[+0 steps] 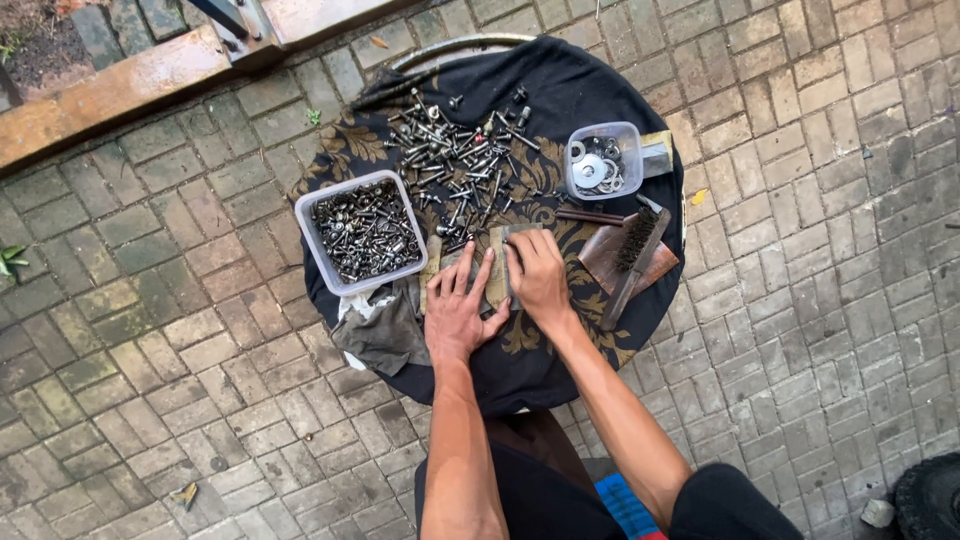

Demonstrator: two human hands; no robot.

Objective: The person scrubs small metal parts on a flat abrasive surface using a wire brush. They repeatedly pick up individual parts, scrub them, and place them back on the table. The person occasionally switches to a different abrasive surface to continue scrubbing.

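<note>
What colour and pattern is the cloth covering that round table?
The cloth is black with a golden-brown floral scroll pattern, seen best in the head view.

Left hand [458,312] lies flat, fingers spread, on a sheet of sandpaper [478,268] atop a dark patterned cloth [560,95]; right hand [538,275] presses the sheet's right edge; loose bolts [462,160] lie above; a tub of screws [361,232] stands left; a wire brush [634,258] lies right.
</note>
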